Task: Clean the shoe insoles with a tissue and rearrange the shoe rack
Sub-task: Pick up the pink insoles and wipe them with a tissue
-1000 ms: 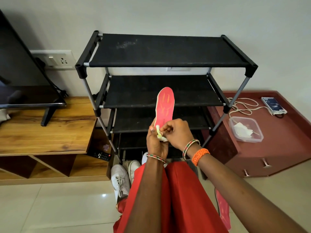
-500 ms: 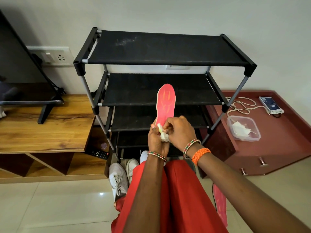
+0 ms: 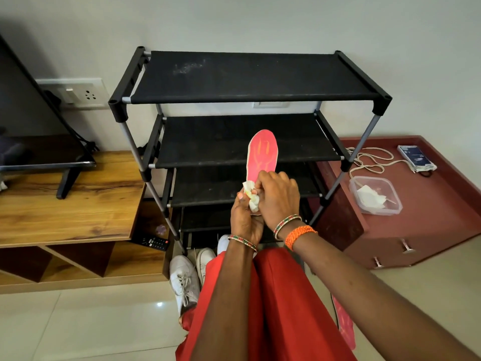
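Upright before the black shoe rack (image 3: 250, 79), the pink insole (image 3: 262, 155) is gripped at its heel by the left hand (image 3: 244, 220). At three o'clock of it, the right hand (image 3: 279, 196) pinches a crumpled tissue (image 3: 251, 194) against the insole's lower part.

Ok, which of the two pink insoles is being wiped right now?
The upright pink insole before the black shoe rack, held in both hands; the other pink insole lies on the floor.
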The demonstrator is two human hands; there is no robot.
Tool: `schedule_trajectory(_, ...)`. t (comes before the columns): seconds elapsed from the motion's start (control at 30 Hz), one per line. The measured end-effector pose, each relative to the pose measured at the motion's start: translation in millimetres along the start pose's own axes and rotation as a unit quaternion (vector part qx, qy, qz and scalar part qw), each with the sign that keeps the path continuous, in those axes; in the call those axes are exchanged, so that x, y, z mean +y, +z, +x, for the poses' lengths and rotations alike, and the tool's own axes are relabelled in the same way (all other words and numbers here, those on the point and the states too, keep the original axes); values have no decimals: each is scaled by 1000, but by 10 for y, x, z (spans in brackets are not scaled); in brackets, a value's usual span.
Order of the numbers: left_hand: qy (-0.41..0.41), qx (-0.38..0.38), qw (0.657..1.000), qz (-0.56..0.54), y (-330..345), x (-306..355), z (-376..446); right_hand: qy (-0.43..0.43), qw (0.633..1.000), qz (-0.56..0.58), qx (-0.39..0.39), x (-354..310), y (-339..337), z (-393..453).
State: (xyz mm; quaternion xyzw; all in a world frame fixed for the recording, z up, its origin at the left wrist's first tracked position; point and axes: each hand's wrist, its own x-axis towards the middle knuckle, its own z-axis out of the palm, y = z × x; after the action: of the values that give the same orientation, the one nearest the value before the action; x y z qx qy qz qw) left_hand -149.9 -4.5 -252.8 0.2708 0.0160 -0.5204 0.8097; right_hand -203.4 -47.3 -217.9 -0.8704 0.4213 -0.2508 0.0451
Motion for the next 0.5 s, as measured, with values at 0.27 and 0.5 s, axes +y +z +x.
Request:
schedule_trajectory(0.27, -77, 14, 995, -64, -8, 67, -82, -4, 988, 130, -81, -116, -78, -191)
schedule_trajectory(0.5, -51, 24, 997, -44, 21, 44, -47, -20, 996, 56, -65, -85, -87, 10)
